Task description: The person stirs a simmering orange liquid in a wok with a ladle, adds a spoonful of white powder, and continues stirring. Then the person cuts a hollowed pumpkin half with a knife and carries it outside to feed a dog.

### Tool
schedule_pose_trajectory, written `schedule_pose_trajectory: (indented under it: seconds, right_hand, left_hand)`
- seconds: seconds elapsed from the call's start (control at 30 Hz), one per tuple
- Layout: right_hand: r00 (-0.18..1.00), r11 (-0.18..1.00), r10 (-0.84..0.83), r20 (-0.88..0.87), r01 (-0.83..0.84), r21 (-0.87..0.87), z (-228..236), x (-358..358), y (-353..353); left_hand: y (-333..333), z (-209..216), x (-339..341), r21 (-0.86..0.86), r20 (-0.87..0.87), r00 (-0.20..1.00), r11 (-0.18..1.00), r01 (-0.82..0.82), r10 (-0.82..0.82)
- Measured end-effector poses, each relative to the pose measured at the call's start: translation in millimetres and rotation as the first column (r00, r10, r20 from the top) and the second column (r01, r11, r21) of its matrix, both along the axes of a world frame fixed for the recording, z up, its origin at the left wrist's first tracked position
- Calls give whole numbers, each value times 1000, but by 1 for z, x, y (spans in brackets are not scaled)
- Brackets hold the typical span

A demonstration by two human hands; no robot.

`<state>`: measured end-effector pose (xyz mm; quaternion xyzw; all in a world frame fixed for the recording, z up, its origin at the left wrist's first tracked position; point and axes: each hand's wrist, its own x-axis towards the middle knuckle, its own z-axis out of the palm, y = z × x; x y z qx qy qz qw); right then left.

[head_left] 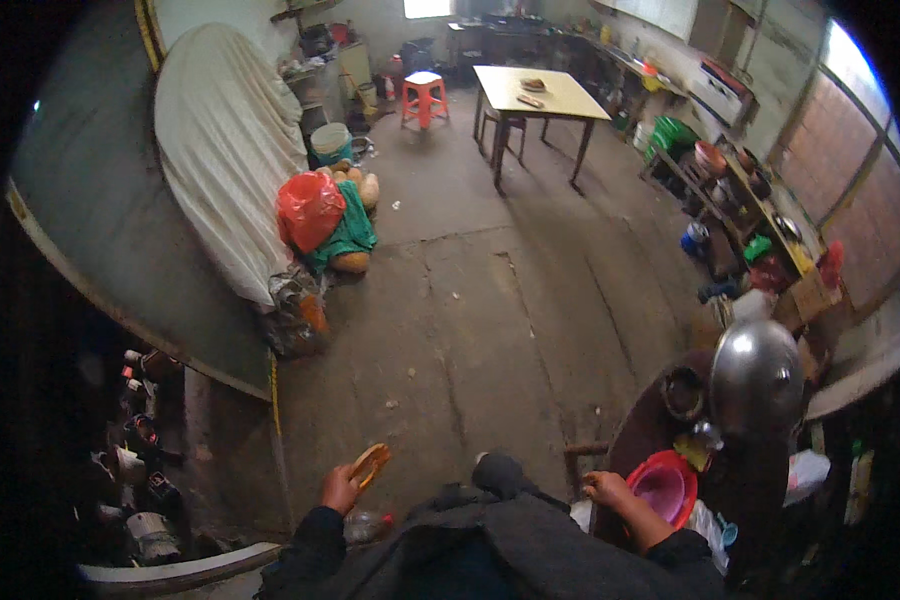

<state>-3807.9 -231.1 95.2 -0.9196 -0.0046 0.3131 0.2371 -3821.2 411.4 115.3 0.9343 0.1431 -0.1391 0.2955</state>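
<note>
My left hand (340, 490) is closed around one end of a flat, oblong, orange-brown object (373, 464). Its far end points up and to the right, above the floor; its exact kind is unclear. My right hand (607, 489) is held out to the right with curled fingers, and whatever may be in them is too small to make out. Just beside that wrist sits a red basin (682, 465) with a pink inside. Behind the basin, a large domed metal lid (755, 375) lies on a dark table (635, 432).
A cream-topped table (570, 92) and a red stool (424, 100) stand at the far side. Along the left are a cloth-covered bulk (225, 150) and a red bag (310, 210) beside gourds. Cluttered shelves (760, 205) line the right. Bare concrete floor (470, 320) spreads ahead.
</note>
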Motion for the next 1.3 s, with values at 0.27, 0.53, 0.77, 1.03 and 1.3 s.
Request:
schedule_pose_trajectory:
  seconds: [0.27, 0.53, 0.77, 1.03, 1.3]
  right_hand:
    - [871, 856, 487, 62, -462, -231, -12, 293, 157]
    - [405, 416, 909, 96, -897, -147, -7, 468, 453]
    - [-68, -227, 943, -325, -847, -480, -81, 470, 554]
    - [403, 356, 836, -371, -915, -191, -105, 462, 727]
    - [408, 399, 891, -199, -913, -89, -83, 520, 1049]
  left_hand:
    - [107, -24, -33, 125, 21, 887, 879, -459, 461]
    - [200, -44, -62, 84, 91, 669, 664, -743, 738]
    - [332, -58, -65, -38, 111, 602, 609, -792, 791]
    - [543, -57, -67, -59, 158, 474, 488, -871, 866]
    - [748, 5, -69, -426, 44, 276, 268, -864, 960]
